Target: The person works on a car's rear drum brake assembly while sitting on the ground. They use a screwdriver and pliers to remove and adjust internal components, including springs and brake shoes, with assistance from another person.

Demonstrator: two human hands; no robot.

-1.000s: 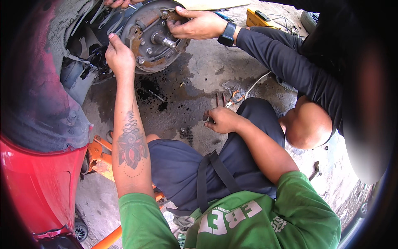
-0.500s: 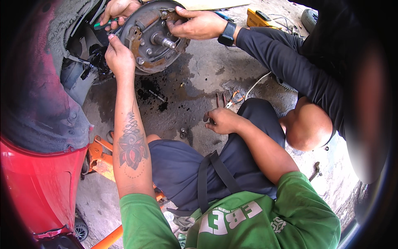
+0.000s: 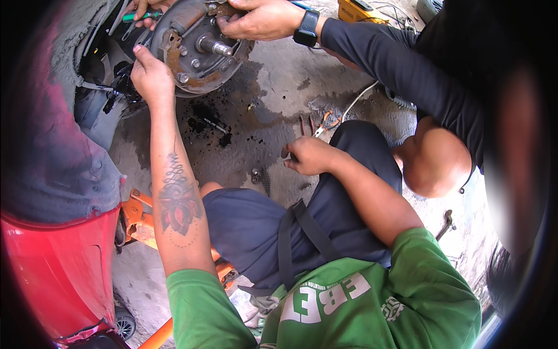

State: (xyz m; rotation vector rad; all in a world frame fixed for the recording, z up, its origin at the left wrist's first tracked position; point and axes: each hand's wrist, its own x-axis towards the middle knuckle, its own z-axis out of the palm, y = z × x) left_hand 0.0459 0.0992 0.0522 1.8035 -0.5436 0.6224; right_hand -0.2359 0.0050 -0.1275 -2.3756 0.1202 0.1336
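Observation:
A rusty brake backing plate (image 3: 200, 78) with a hub spindle (image 3: 215, 45) is at the top. My left hand (image 3: 153, 77) grips its left rim, thumb in front and fingers hidden behind. My right hand (image 3: 314, 156) rests by my right knee, its fingers loosely curled with nothing visible in them. A co-worker's watch-wearing hand (image 3: 264, 20) touches the plate's upper right. Beyond the plate, another hand (image 3: 152, 8), apparently the co-worker's, holds a green-handled tool (image 3: 139, 16), its working end unclear.
A red car body (image 3: 64, 262) lines the left, with an orange jack (image 3: 138, 215) beside it. Pliers with orange handles (image 3: 328, 121) lie on the wet concrete past my right hand. Dark oily stains (image 3: 209, 119) spread below the plate. A yellow case (image 3: 357, 10) stands at the back.
The plate and the hands on it sit slightly higher and further left in view, as the whole picture has shifted. More of the green handle shows. My grips look unchanged.

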